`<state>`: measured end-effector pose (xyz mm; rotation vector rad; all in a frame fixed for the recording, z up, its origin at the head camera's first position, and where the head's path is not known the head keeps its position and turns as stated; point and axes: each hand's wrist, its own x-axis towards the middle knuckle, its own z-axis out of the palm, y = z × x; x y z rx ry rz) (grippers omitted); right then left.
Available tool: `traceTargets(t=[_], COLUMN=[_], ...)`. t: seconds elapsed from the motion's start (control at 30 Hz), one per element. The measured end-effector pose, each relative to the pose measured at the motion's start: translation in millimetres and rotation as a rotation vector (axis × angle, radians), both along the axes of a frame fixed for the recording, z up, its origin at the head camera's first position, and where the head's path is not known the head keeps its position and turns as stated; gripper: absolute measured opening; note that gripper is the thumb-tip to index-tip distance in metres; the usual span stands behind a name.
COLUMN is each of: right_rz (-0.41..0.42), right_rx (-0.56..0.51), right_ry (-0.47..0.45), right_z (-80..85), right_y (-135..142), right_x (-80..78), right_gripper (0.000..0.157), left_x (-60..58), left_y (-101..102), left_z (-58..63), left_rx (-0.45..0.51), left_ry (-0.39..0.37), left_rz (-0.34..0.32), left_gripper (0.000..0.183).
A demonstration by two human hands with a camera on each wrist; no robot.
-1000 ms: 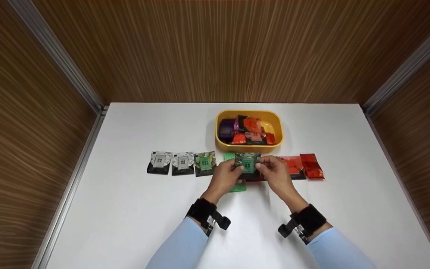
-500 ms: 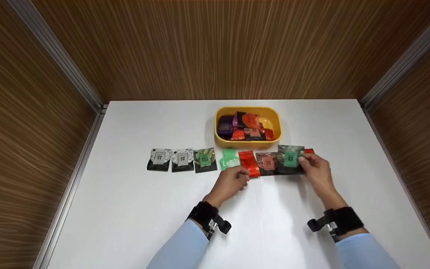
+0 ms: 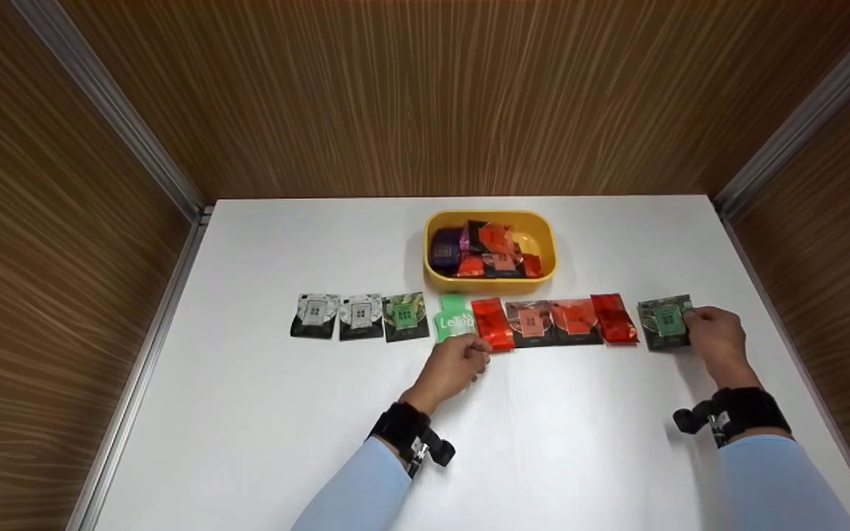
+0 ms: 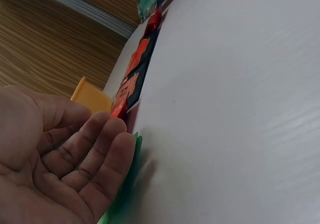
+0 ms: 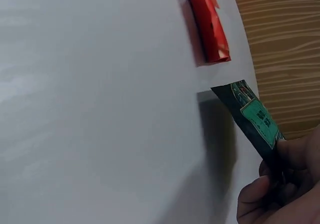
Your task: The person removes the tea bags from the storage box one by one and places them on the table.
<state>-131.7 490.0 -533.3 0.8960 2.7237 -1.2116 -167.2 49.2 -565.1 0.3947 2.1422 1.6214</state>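
The right hand (image 3: 718,339) pinches a dark sachet with a green label (image 3: 666,322) by its right edge, thumb on top; that sachet is past the right end of a row of packets on the white worktop (image 3: 248,413), a gap parting it from its neighbour, and in the right wrist view it is tilted above the surface with its shadow to one side; the left hand (image 3: 454,369) grasps nothing, its fingers loosely curled just in front of a bright green packet (image 3: 454,321) lettered "LeTea" and a glossy red packet (image 3: 493,322); whether it touches either I cannot tell; to the right of these lie a pink-label sachet (image 3: 531,322), an orange-label sachet (image 3: 576,321) and a second red packet (image 3: 614,318), close side by side; to the left, past a small gap, lie a black-and-green sachet (image 3: 406,316) and two black-and-white sachets (image 3: 315,315); behind the middle of the row stands a yellow tub (image 3: 491,286) with a purple packet (image 3: 444,248) and some red, orange and black packets (image 3: 495,238) piled inside; wood-grain panels (image 3: 425,96) rise around the worktop; both wrists wear black straps (image 3: 401,424) below light blue sleeves (image 3: 358,487).
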Motion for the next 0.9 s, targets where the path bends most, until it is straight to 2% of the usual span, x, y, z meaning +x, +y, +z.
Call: traceTargets(t=[0.13, 0.3, 0.57, 0.73, 0.9], right_rz=[0.031, 0.032, -0.01, 0.005, 0.006], right_rx=[0.089, 0.195, 0.231, 0.272, 0.327], right_ry=[-0.031, -0.036, -0.068, -0.079, -0.052], right_z=[-9.0, -17.6, -19.0, -22.1, -27.7], right_y=[-3.0, -11.6, -23.2, -22.3, -19.4], right_x=[-4.8, -10.0, -17.1, -18.6, -17.7], right_gripper=[0.052, 0.048, 0.048, 0.047, 0.049], left_x=[0.5, 1.0, 1.3, 1.8, 3.2], left_y=[-1.8, -2.6, -3.2, -3.7, -3.7], left_z=[-1.5, -3.3, -3.2, -2.8, -1.9], left_rx=[-0.025, -0.05, -0.062, -0.055, -0.049], left_ry=[0.025, 0.059, 0.076, 0.077, 0.07], left_rz=[-0.002, -0.015, -0.011, -0.01, -0.01], left_gripper=[0.019, 0.022, 0.026, 0.025, 0.026])
